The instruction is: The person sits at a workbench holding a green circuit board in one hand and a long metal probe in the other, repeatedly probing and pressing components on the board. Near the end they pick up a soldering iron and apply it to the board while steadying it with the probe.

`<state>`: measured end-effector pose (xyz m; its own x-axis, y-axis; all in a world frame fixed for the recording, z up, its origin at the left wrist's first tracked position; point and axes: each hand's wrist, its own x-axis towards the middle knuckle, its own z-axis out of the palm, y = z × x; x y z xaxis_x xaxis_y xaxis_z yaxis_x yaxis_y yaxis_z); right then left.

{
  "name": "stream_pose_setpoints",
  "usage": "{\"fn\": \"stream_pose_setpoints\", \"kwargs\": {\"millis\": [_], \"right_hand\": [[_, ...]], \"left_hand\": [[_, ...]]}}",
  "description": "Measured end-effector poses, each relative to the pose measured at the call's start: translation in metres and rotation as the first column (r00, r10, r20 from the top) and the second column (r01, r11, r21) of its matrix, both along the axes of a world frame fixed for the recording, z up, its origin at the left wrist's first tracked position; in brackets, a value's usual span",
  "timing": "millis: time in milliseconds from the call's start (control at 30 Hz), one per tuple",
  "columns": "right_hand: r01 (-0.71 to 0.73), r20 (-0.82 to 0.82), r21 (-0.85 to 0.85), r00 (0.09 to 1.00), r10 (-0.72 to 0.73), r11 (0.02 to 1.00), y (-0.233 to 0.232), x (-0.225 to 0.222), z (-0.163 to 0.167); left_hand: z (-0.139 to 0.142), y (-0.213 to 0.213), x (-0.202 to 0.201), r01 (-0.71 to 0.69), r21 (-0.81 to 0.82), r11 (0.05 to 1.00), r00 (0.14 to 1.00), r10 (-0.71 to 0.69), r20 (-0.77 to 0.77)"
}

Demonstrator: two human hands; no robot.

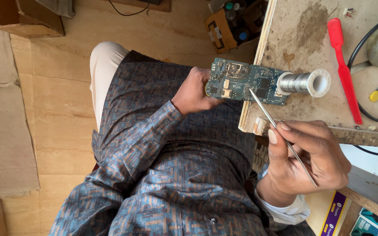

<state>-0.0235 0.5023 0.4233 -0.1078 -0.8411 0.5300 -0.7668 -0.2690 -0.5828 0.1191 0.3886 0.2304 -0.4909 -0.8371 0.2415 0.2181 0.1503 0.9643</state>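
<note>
— What fills most of the view?

— The desk [311, 26], stained and worn, at the upper right. On it lie a long red plastic tool [344, 70] and a spool of solder wire [305, 83].

— And the circuit board?

— The blue-green circuit board [246, 81] lies half over the desk's edge, its long axis running left to right, its right end touching the spool. The left hand [193, 92] grips its left end, fingers closed around it.

— The other hand?

— The right hand [307, 161] sits lower right, fingers pinched narrow on thin metal tweezers [281, 133]. The tweezers slant up and left, so the board lies up and left of those fingers, well apart from them; only the tip touches or hovers just over the board's middle, and I cannot tell which. The left hand is nearer the board.
</note>
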Motion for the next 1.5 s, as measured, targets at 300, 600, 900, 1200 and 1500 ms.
{"fn": "stream_pose_setpoints", "kwargs": {"millis": [300, 600, 900, 1200, 1500], "right_hand": [[0.002, -0.014, -0.001, 1.000, -0.002, 1.000, 0.000, 0.001, 0.001], [-0.015, 0.003, 0.011, 1.000, 0.015, 1.000, 0.000, 0.001, 0.003], [-0.023, -0.002, -0.006, 1.000, 0.023, 1.000, -0.002, 0.004, 0.002], [-0.022, 0.015, -0.001, 1.000, 0.022, 1.000, -0.002, 0.006, 0.002], [-0.009, 0.021, 0.007, 1.000, 0.009, 1.000, -0.003, 0.010, 0.005]], "left_hand": [[-0.002, 0.001, 0.001, -0.011, -0.022, 1.000, 1.000, 0.011, -0.007], [-0.001, 0.001, 0.002, 0.014, 0.015, 1.000, 0.999, -0.014, 0.028], [0.001, 0.000, 0.007, 0.008, 0.007, 1.000, 1.000, -0.008, 0.018], [0.001, 0.000, 0.007, 0.012, -0.003, 1.000, 1.000, -0.012, 0.009], [0.004, -0.001, 0.010, 0.010, -0.010, 1.000, 1.000, -0.011, -0.023]]}}
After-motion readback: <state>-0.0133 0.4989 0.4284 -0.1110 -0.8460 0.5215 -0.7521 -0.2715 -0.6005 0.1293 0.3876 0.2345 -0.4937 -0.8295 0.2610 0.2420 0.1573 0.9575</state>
